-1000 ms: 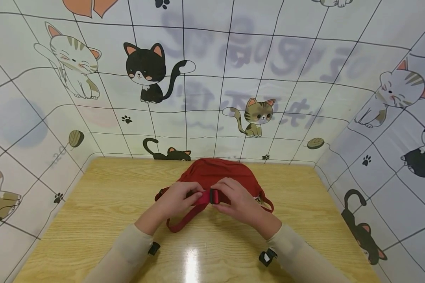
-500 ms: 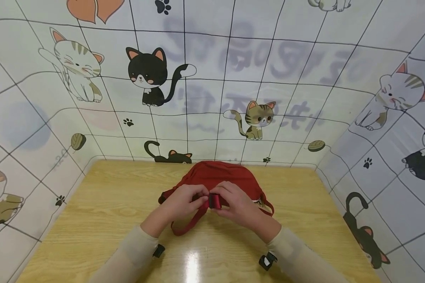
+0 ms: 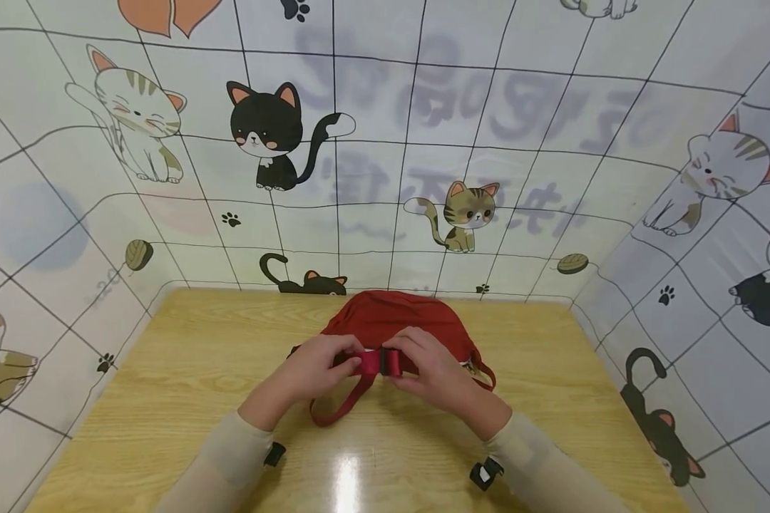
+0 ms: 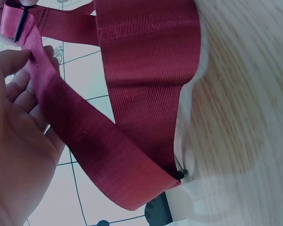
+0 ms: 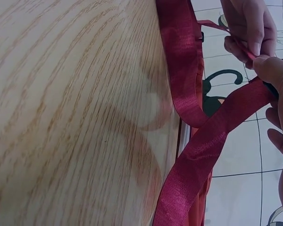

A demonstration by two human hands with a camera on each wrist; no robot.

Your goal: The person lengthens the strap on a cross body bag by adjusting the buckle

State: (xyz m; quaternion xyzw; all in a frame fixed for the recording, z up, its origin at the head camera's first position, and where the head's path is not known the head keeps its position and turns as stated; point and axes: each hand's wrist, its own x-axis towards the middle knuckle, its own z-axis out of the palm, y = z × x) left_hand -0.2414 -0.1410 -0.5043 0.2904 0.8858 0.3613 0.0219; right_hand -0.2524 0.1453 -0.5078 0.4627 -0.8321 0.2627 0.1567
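A red webbing strap [image 3: 367, 362], threaded through a black slide buckle [image 3: 385, 362], spans the gap between both hands, just in front of a red bag [image 3: 401, 313]. The left hand [image 3: 314, 365] pinches the strap between thumb and fingers; the right hand [image 3: 439, 370] has its fingers gripping it at the buckle. The bag rests toward the far edge of the wood-grain tabletop [image 3: 539, 399], near a wall covering [image 3: 372, 171] printed with cartoon cats.

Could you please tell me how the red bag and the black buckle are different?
The red bag is much larger than the black buckle. The bag is red fabric, while the buckle is black and looks rigid. The bag rests on the table; the buckle sits on a strap held between both hands.
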